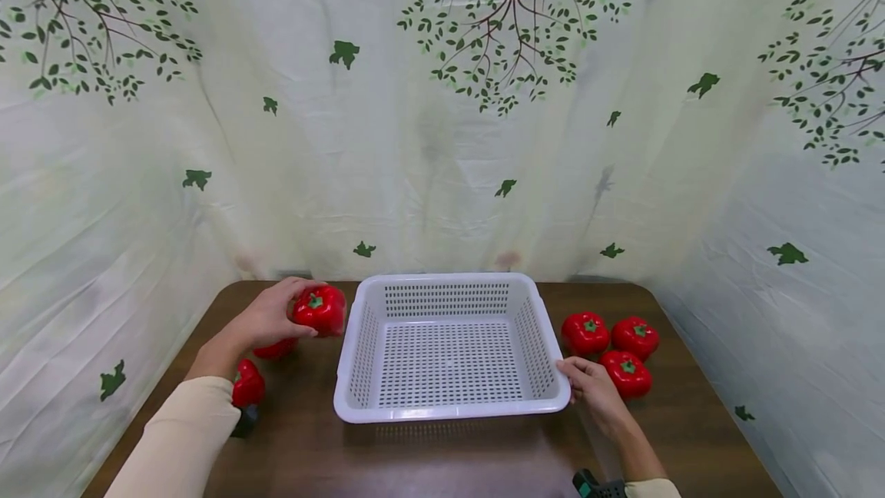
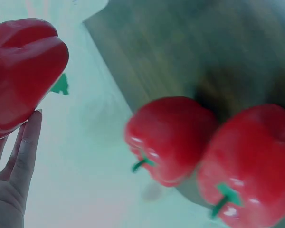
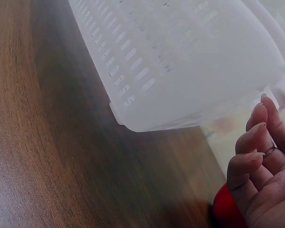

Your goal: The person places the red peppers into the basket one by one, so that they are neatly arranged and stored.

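As the head view shows, the left hand (image 1: 273, 313) grasps a glossy, blocky red bell pepper with a green stem (image 1: 322, 310), just beside the far left corner of a white rectangular plastic basket with slotted walls (image 1: 449, 413). Also left of the basket, one partly covered red pepper (image 1: 278, 350) lies below this hand, and another red pepper (image 1: 252, 384) is seen beside the cream-coloured left sleeve (image 1: 183, 429). On the basket's right side, the right hand (image 1: 600, 394) pinches the rim near the front corner. Farther right of the basket, three shiny red peppers with green stems (image 1: 627, 375) stand close together on the brown wooden table (image 1: 290, 452). Behind the basket hangs a whitish cloth with printed green leaves and branches (image 1: 429, 175).

In the left wrist view, the held pepper is at the edge of the picture, with fingertips against its surface; the two other peppers left of the basket lie near each other on the table, apart from the held one.

In the right wrist view, the curled fingers of the right hand are at the basket's rim, and part of one red pepper shows beneath this hand. Whether the basket's bottom touches the table, I cannot tell.
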`<control>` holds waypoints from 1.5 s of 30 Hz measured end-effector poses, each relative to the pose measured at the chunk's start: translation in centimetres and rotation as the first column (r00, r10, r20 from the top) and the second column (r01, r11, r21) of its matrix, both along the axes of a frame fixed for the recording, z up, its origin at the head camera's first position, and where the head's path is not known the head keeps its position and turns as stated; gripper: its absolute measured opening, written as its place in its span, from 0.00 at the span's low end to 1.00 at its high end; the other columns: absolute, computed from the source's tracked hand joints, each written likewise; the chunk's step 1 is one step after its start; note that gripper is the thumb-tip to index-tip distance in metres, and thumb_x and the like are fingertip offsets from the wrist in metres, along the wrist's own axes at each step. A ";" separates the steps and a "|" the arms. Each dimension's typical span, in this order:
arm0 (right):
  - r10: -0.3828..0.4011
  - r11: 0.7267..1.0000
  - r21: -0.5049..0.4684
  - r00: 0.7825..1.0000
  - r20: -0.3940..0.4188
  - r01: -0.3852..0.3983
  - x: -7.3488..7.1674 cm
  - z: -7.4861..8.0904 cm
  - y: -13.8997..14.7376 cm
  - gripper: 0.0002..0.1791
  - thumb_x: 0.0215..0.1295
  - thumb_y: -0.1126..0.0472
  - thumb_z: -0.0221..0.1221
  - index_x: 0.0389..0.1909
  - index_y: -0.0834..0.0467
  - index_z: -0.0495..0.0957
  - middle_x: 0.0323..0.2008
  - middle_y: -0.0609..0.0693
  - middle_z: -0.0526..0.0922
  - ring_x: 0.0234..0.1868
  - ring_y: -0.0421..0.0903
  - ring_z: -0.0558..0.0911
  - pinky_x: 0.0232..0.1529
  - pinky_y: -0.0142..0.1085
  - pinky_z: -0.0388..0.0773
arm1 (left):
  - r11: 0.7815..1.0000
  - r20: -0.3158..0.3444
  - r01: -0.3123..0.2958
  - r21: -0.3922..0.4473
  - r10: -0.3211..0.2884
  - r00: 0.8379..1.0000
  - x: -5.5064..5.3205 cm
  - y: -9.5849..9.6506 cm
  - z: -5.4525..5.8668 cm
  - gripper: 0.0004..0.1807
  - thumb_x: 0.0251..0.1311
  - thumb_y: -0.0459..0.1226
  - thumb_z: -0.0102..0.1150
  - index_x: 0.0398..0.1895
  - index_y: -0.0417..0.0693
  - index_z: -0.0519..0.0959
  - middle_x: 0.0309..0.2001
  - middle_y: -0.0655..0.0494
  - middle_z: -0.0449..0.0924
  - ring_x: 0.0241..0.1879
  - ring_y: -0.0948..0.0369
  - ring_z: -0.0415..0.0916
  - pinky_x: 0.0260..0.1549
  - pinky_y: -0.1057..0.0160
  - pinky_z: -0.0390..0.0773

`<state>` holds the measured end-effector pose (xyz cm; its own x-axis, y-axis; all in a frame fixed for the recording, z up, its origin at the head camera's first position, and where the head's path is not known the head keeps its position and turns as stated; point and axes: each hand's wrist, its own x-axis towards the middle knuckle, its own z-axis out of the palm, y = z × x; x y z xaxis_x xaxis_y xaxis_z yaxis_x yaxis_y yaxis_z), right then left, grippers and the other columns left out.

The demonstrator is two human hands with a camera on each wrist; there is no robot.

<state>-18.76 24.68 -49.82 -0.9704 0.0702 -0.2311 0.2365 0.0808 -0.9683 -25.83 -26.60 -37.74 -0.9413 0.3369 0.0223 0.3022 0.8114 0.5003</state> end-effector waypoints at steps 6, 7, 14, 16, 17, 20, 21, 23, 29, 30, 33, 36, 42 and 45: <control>0.021 1.000 0.002 1.000 -0.008 -0.021 0.0 -0.1 0.2 0.20 0.70 0.52 0.55 0.47 0.67 0.76 0.33 0.52 0.84 0.26 0.46 0.78 0.28 0.32 0.75 | 0.999 0.008 0.030 0.035 -0.030 1.000 -0.9 2.0 0.9 0.49 0.38 0.40 0.78 0.66 0.42 0.64 0.61 0.36 0.66 0.59 0.37 0.63 0.46 0.39 0.77; 0.026 1.000 0.000 1.000 -0.007 -0.026 0.0 -0.1 0.3 0.20 0.70 0.52 0.55 0.47 0.67 0.76 0.33 0.51 0.84 0.26 0.45 0.78 0.28 0.32 0.75 | 0.999 0.012 0.035 0.040 -0.035 0.999 -1.1 2.4 0.9 0.49 0.38 0.39 0.79 0.66 0.42 0.64 0.61 0.36 0.66 0.59 0.38 0.62 0.45 0.40 0.78; 0.034 0.999 -0.005 0.999 -0.018 -0.034 0.1 0.0 0.5 0.20 0.70 0.52 0.55 0.47 0.67 0.76 0.33 0.51 0.84 0.26 0.45 0.78 0.27 0.31 0.75 | 0.994 0.024 0.083 0.069 -0.085 0.996 -2.5 5.4 0.5 0.47 0.37 0.34 0.78 0.65 0.40 0.65 0.61 0.37 0.66 0.60 0.38 0.62 0.43 0.45 0.80; 0.040 0.999 -0.013 0.999 -0.023 -0.041 0.1 0.0 0.5 0.19 0.71 0.53 0.54 0.47 0.67 0.76 0.33 0.50 0.84 0.26 0.45 0.78 0.27 0.31 0.75 | 0.993 0.031 0.091 0.071 -0.093 0.995 -2.9 6.3 0.3 0.46 0.38 0.34 0.77 0.65 0.40 0.65 0.61 0.37 0.66 0.60 0.38 0.62 0.43 0.45 0.80; 0.044 0.999 -0.016 0.999 -0.026 -0.045 0.1 0.0 0.5 0.19 0.71 0.54 0.54 0.47 0.68 0.76 0.33 0.50 0.84 0.26 0.45 0.78 0.27 0.31 0.75 | 0.993 0.032 0.095 0.072 -0.098 0.995 -3.1 6.7 0.2 0.46 0.38 0.34 0.77 0.65 0.40 0.65 0.61 0.37 0.66 0.60 0.38 0.62 0.43 0.45 0.80; 0.057 0.998 -0.024 0.998 -0.033 -0.058 0.2 0.1 0.6 0.20 0.71 0.54 0.54 0.48 0.69 0.76 0.33 0.50 0.84 0.26 0.44 0.78 0.27 0.31 0.75 | 0.993 0.057 0.089 0.082 -0.094 0.994 -3.6 7.9 -0.2 0.46 0.38 0.34 0.77 0.65 0.41 0.65 0.62 0.38 0.65 0.60 0.39 0.62 0.44 0.46 0.80; 0.057 0.998 -0.024 0.998 -0.035 -0.058 0.2 0.1 0.6 0.20 0.71 0.54 0.54 0.48 0.69 0.76 0.33 0.50 0.84 0.26 0.44 0.78 0.27 0.31 0.75 | 0.993 0.067 0.085 0.086 -0.091 0.994 -3.8 8.2 -0.3 0.46 0.38 0.34 0.77 0.65 0.42 0.65 0.62 0.39 0.65 0.60 0.39 0.62 0.44 0.46 0.80; 0.059 0.998 -0.018 0.998 -0.037 -0.059 0.1 0.2 0.6 0.21 0.71 0.54 0.54 0.49 0.70 0.75 0.33 0.50 0.83 0.27 0.44 0.77 0.27 0.31 0.75 | 0.992 0.080 0.078 0.096 -0.086 0.993 -4.0 8.8 -0.5 0.45 0.39 0.34 0.77 0.65 0.43 0.65 0.62 0.39 0.65 0.60 0.39 0.62 0.44 0.46 0.80; 0.039 0.999 0.000 0.999 -0.035 -0.039 0.1 0.1 0.7 0.20 0.70 0.53 0.55 0.48 0.69 0.76 0.33 0.51 0.83 0.27 0.46 0.78 0.28 0.32 0.75 | 0.990 0.105 0.052 0.129 -0.066 0.992 -4.7 10.8 -1.1 0.46 0.39 0.33 0.76 0.66 0.44 0.65 0.63 0.39 0.65 0.61 0.39 0.62 0.45 0.46 0.80; 0.037 0.999 0.002 0.999 -0.037 -0.037 0.1 0.1 0.7 0.20 0.70 0.53 0.55 0.47 0.69 0.76 0.33 0.51 0.83 0.27 0.46 0.78 0.28 0.32 0.75 | 0.989 0.112 0.049 0.138 -0.064 0.992 -4.8 11.1 -1.2 0.46 0.40 0.33 0.76 0.66 0.44 0.65 0.63 0.39 0.65 0.61 0.39 0.62 0.45 0.46 0.80; 0.048 0.999 0.000 0.997 -0.053 -0.048 0.1 0.1 0.8 0.19 0.70 0.55 0.55 0.46 0.70 0.75 0.31 0.50 0.82 0.26 0.44 0.77 0.27 0.31 0.75 | 0.987 0.131 0.039 0.155 -0.060 0.990 -5.1 11.8 -1.5 0.46 0.41 0.33 0.76 0.67 0.43 0.64 0.63 0.39 0.65 0.61 0.40 0.62 0.46 0.46 0.80; 0.075 0.997 -0.012 0.994 -0.079 -0.076 0.2 0.3 0.7 0.20 0.71 0.56 0.54 0.48 0.72 0.74 0.30 0.50 0.82 0.25 0.43 0.76 0.26 0.30 0.74 | 0.985 0.153 0.019 0.169 -0.046 0.987 -5.5 12.1 -2.1 0.46 0.42 0.33 0.75 0.67 0.43 0.63 0.63 0.39 0.65 0.61 0.40 0.63 0.47 0.46 0.79; 0.106 0.994 -0.020 0.991 -0.083 -0.108 0.4 0.7 0.6 0.21 0.72 0.57 0.52 0.50 0.73 0.73 0.32 0.51 0.83 0.25 0.43 0.76 0.27 0.31 0.75 | 0.989 0.147 -0.006 0.146 -0.015 0.989 -6.0 12.4 -3.4 0.46 0.41 0.32 0.76 0.66 0.42 0.64 0.62 0.39 0.65 0.61 0.40 0.62 0.48 0.44 0.78; 0.116 0.993 -0.010 0.989 -0.088 -0.118 0.2 0.1 0.7 0.21 0.72 0.55 0.53 0.49 0.72 0.74 0.32 0.50 0.83 0.25 0.43 0.77 0.27 0.31 0.75 | 0.993 0.142 -0.009 0.117 -0.007 0.990 -6.1 12.5 -4.0 0.45 0.40 0.32 0.76 0.66 0.42 0.64 0.61 0.40 0.66 0.61 0.41 0.63 0.47 0.45 0.78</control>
